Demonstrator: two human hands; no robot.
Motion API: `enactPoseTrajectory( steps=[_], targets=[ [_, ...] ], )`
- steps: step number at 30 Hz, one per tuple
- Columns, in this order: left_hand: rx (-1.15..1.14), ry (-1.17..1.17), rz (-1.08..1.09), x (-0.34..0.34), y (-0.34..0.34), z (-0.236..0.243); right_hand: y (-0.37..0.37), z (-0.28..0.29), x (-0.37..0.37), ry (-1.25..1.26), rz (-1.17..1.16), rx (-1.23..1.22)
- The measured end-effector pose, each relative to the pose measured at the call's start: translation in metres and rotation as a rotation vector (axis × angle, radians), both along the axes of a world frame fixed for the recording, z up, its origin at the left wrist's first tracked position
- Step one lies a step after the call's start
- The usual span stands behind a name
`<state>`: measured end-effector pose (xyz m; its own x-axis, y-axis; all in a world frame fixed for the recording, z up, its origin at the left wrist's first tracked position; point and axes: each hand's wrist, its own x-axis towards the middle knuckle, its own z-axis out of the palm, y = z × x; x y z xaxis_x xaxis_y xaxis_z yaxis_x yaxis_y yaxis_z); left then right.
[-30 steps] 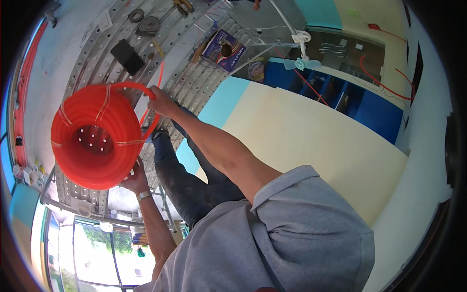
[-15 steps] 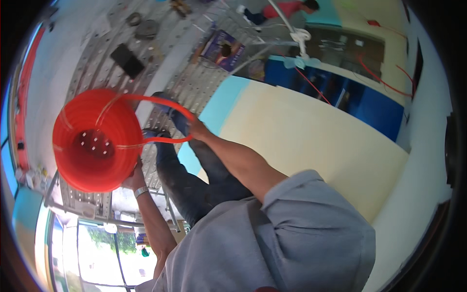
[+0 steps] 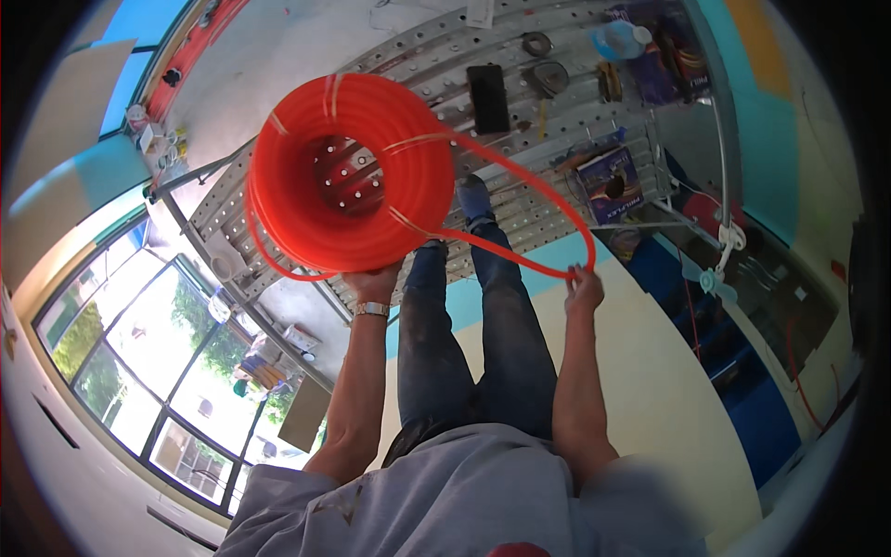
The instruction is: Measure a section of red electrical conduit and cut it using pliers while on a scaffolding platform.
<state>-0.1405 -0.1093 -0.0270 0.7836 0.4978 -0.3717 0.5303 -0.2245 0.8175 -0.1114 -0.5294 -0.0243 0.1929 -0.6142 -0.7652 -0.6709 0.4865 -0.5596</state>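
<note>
A big coil of orange tubing (image 3: 422,186), tied in several places with thin strands, is held out in front of me. My left hand (image 3: 373,283) grips its lower edge from beneath, with the fingers partly hidden behind it. From the coil's right side a loose loop of the same tubing (image 3: 534,190) bulges outward. At the outer end of that loop, my right hand (image 3: 585,288) is closed on the tubing. Through the coil's centre the perforated metal platform shows.
I am up on a perforated metal platform (image 3: 408,60). On it lie a black phone (image 3: 487,98), tape rolls (image 3: 536,43), a purple box (image 3: 610,185) and a clear bottle (image 3: 617,40). Metal rails (image 3: 255,316) edge it; a cream wall panel (image 3: 650,390) stands to the right, windows (image 3: 176,343) to the left.
My view has turned, so the coil now appears nearer the middle. My right hand is farther out from the coil, and the loop reaches wider. Both hands keep hold.
</note>
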Motion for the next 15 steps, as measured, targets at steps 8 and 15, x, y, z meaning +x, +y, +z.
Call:
enactPoseTrajectory(
  steps=[8,15],
  targets=[
    [-1.441,-0.279,1.056,0.006,0.0,0.0,0.024,-0.007,-0.004,0.114,1.022,-0.777],
    [-1.068,-0.181,0.813,0.029,-0.009,0.028,0.017,0.002,0.124,0.164,1.521,-1.08]
  ],
)
